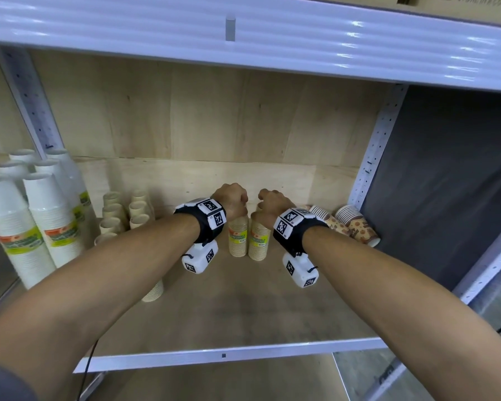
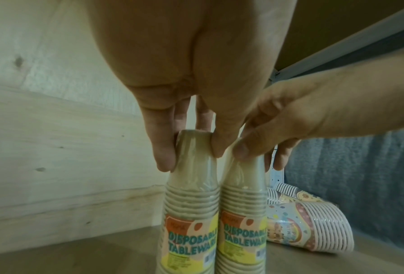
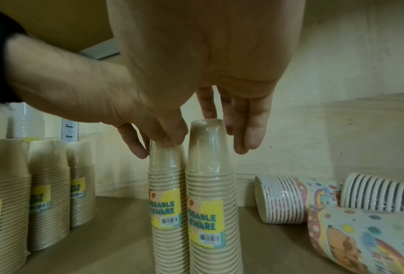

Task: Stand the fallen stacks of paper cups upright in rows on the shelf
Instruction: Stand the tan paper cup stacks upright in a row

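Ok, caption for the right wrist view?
Two hands steady two upright beige cup stacks beside fallen patterned stacks on the shelf.

- Both forearms are bare from the elbow to the wrist.
- The left hand is bare, with no glove or ring visible on its fingers.
- Behind the left hand's fingers, at the wrist, sits a black strap topped with white tiles printed with black square codes.
- Further back from the fingers, under that wrist, hangs a white camera box with black code markers and a thin black cord.
- The right hand is bare too.
- Its wrist carries a matching black band with white coded tiles.
- Beneath it hangs a second white box with code markers and a short black cord.
- A thin black cable trails down below the left forearm.
- A dark grey sleeve edge shows at the left upper arm.
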The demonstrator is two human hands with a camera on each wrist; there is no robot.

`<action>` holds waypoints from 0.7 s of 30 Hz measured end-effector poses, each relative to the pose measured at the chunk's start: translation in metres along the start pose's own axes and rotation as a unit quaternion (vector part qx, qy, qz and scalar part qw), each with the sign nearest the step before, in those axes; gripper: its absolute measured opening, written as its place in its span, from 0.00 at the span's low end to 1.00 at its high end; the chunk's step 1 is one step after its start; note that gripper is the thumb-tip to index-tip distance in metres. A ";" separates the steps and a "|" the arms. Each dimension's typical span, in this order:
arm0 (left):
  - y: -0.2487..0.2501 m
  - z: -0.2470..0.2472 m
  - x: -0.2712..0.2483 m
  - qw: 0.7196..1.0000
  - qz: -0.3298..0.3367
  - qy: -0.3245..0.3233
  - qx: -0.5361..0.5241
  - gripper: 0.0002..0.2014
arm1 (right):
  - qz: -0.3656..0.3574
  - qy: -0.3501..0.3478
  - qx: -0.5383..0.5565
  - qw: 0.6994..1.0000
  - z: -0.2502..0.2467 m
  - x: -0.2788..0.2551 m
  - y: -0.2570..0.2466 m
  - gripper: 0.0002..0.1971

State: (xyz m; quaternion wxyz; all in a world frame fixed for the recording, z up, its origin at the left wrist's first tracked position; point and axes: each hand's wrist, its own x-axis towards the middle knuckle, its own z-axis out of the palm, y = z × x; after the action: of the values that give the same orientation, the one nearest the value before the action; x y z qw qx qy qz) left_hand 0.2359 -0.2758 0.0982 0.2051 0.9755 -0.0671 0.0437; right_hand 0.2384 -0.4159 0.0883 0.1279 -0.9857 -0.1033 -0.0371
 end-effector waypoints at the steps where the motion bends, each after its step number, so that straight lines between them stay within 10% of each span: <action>1: 0.000 0.001 0.000 1.000 0.002 0.001 0.000 0.16 | 0.006 0.008 0.001 1.000 -0.001 0.000 0.000 0.25; 9: 0.007 0.002 0.001 1.000 0.006 0.002 0.006 0.17 | 0.004 -0.006 0.011 1.000 -0.004 -0.002 -0.005 0.07; 21: 0.025 -0.012 0.000 0.992 -0.002 -0.070 0.108 0.15 | -0.034 -0.026 0.011 0.999 -0.024 -0.012 -0.011 0.20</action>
State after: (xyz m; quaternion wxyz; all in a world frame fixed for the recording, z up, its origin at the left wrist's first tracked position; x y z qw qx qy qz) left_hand 0.2313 -0.2939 0.1189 0.0930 0.9927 -0.0743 -0.0184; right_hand 0.2229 -0.4139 0.1133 0.1343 -0.9808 -0.1403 -0.0143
